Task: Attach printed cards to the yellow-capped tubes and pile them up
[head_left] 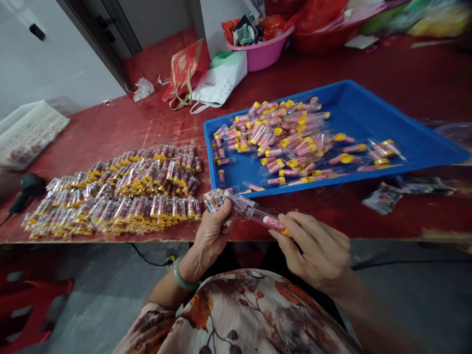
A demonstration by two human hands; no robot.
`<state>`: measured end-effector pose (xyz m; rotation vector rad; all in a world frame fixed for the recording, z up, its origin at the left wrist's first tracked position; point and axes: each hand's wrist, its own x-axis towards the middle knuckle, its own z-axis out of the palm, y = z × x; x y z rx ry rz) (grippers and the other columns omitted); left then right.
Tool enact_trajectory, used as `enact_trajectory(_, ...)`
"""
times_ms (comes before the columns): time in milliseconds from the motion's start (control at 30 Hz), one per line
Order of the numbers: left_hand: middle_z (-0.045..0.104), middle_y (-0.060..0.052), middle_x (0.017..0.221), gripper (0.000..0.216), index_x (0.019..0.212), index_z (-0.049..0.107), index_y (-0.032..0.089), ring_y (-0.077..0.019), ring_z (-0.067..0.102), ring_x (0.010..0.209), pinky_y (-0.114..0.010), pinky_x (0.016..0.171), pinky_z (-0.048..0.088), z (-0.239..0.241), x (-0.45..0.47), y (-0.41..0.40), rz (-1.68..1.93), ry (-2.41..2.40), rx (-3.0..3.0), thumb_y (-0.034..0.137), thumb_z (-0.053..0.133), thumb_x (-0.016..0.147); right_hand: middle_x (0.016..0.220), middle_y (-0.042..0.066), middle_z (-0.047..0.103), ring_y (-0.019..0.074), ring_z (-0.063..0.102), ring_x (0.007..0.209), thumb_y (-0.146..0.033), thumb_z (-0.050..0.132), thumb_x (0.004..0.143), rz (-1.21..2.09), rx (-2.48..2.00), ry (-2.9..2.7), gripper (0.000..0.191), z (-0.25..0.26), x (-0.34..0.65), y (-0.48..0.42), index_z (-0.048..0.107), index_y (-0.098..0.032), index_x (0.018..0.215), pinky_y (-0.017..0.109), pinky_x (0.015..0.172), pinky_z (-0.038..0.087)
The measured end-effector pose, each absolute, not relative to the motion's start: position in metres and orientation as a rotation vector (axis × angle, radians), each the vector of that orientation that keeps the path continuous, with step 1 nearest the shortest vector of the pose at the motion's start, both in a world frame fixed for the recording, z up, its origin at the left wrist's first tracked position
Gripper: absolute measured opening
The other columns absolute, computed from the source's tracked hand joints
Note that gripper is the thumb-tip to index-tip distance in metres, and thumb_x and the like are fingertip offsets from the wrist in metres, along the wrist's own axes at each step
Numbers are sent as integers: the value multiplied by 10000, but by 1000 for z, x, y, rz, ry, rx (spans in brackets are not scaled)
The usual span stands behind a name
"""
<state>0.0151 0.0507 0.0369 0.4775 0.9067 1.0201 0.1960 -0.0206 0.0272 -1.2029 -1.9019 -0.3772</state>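
Note:
My right hand [317, 250] pinches the yellow-capped end of a clear plastic tube [263, 219] with a pink label, held level above the table's near edge. My left hand [214, 231] is closed on a small printed label [214, 199] and touches the tube's other end. Just beyond lies a blue tray [405, 132] holding several loose pink and yellow tubes [283, 140]. To the left, several wrapped tubes [125, 191] lie in neat rows on the red table [121, 125].
More printed labels [383, 196] lie right of my hands near the table edge. A white basket [27, 132] and a black handheld device [25, 189] sit at far left. Bags [217, 78], a pink basin [265, 51] and a red basin stand at the back.

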Motion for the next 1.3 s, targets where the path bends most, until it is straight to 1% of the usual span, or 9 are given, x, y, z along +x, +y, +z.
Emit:
enact_trajectory(267,389,84,517,442,685,485,152,-10,283,398,-154,372,144,31,16,47,995,932,525,391,851,619,896,43,660,167,651,802,-165,618,874,320,-1200,-1637,155,28,190,-24,627,-185,1027,261,703,539)
enact_trajectory(467,427,67,550,405,691,525,137,-10,309,412,-152,370,146,30,16,50,991,938,548,346,860,603,962,65,649,189,630,834,-115,682,795,163,-1235,-1524,310,25,190,-30,669,-200,1093,296,711,517)
enact_trajectory(567,447,60,578,354,732,555,133,-11,326,423,-154,375,159,29,15,50,1019,930,565,303,846,625,889,42,645,154,590,715,-150,653,805,574,-1200,-1319,185,26,198,-32,711,-221,965,272,604,471)
enact_trajectory(667,454,57,578,326,742,573,132,-19,347,427,-158,380,178,31,17,48,1019,901,583,277,842,628,648,14,578,101,447,480,-215,599,797,1109,-1117,-1025,120,24,204,-32,717,-194,791,243,429,334)
enact_trajectory(767,455,56,562,305,722,584,129,-23,357,430,-161,389,199,33,21,44,995,870,611,266,840,630,539,-31,477,91,398,429,-272,613,790,1281,-1154,-932,196,24,199,-31,706,-190,943,225,397,287)
enact_trajectory(833,459,56,549,304,703,589,128,-26,363,432,-163,400,219,35,25,41,981,886,624,264,847,617,555,-46,483,93,436,454,-285,644,807,1088,-1265,-1057,248,26,190,-31,672,-201,1038,222,425,339)
enact_trajectory(1000,476,45,512,325,652,617,126,-41,366,438,-182,414,240,37,33,38,904,913,665,308,872,566,630,-17,578,99,522,525,-139,598,852,210,-1317,-1436,77,37,174,-28,637,-196,819,232,512,437)
enact_trajectory(1167,685,-89,783,405,890,716,102,-28,315,463,-200,408,175,35,29,36,884,919,708,377,840,620,546,-17,484,117,446,501,-169,620,833,-677,-1487,-1806,70,44,182,-38,637,-168,901,292,512,368)
enact_trajectory(1300,633,-47,686,422,835,699,99,-22,275,457,-204,415,146,37,28,24,829,867,663,410,854,596,573,2,502,126,428,518,-192,642,842,-952,-1463,-2046,114,46,187,-48,651,-165,952,300,483,331)
